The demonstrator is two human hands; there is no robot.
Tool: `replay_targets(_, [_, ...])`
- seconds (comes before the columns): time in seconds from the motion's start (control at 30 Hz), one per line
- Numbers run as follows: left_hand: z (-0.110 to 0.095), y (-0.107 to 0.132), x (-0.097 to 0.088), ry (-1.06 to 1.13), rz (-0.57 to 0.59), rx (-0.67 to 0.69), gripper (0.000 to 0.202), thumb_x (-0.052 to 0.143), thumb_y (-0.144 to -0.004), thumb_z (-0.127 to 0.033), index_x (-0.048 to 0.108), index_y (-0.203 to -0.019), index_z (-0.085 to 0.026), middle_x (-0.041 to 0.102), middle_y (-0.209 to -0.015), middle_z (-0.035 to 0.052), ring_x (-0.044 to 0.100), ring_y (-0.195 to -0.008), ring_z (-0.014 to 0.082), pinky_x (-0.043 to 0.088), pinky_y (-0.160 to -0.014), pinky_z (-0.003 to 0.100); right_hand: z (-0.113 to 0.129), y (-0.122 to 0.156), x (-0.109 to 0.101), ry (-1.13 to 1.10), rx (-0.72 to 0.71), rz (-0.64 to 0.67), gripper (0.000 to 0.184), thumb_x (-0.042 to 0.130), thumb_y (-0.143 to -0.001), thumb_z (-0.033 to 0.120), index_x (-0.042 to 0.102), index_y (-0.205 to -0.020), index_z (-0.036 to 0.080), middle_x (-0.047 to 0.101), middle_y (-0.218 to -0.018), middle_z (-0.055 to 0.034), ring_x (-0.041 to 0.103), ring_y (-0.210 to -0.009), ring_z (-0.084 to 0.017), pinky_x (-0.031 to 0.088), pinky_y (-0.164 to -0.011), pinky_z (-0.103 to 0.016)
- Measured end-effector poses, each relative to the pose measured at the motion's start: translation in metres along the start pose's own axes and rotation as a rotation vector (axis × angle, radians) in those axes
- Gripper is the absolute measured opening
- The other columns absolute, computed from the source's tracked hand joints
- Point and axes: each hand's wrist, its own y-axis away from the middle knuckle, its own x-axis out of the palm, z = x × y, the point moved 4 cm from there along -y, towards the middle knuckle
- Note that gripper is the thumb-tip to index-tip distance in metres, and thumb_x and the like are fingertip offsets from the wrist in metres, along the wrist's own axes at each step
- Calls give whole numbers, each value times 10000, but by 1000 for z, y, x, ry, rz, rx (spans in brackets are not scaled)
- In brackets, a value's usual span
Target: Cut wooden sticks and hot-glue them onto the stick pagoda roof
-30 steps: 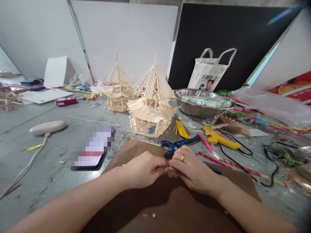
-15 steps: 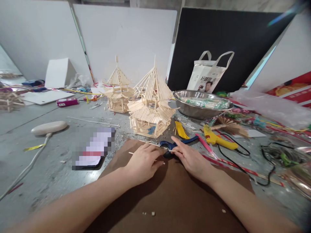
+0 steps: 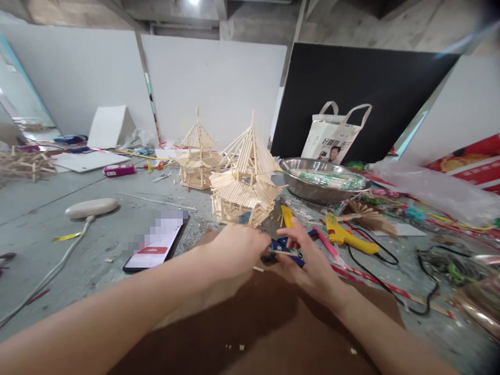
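Observation:
My left hand (image 3: 237, 249) is closed in a fist over the brown board (image 3: 273, 323), pinching a thin wooden stick (image 3: 282, 252) that runs to the right. My right hand (image 3: 310, 263) is closed round blue-handled cutters (image 3: 284, 243), held just above the board's far edge, with the index finger raised. The stick lies across the cutters between both hands. Just beyond my hands stands a pagoda model (image 3: 245, 179) built of wooden sticks. A second, smaller pagoda (image 3: 197, 159) stands behind it to the left.
A phone (image 3: 156, 245) lies left of the board. At the right are a yellow glue gun (image 3: 347, 234) with black cable (image 3: 390, 271), a steel bowl (image 3: 324, 179) and a white bag (image 3: 336, 133). A white oval device (image 3: 91, 207) sits at the left. Scraps litter the grey floor.
My hands parted from a joint pinch and went forward to the cutters. My right hand has taken them up. My left hand has closed beside it. The view tilted upward.

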Motion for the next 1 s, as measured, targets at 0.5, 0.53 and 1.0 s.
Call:
replay_targets(0.5, [64, -52, -11, 1612, -769, -597, 185, 570, -703, -228, 443, -597, -144, 487, -466, -43, 321, -297, 14, 201, -315, 165, -20, 3, -1, 80, 42, -75, 178, 455, -796, 218, 521, -959, 192, 464, -1116, -95, 439, -1058, -181, 388, -891, -382])
replay_targets(0.53, [66, -54, -10, 1629, -779, -597, 184, 574, -698, -227, 444, -600, -143, 487, -464, -45, 321, -299, 12, 203, -316, 161, -20, 3, 0, 82, 46, -68, 171, 452, -798, 221, 526, -949, 193, 467, -1113, -96, 446, -1054, -182, 394, -885, -384])
replay_targets(1.0, [74, -64, -11, 1625, -842, -564, 177, 574, -668, -265, 443, -627, -151, 529, -483, -33, 341, -295, 18, 229, -311, 150, -18, 4, 5, 112, 37, -45, 157, 456, -784, 226, 565, -894, 200, 523, -1078, -98, 512, -998, -200, 446, -819, -385])
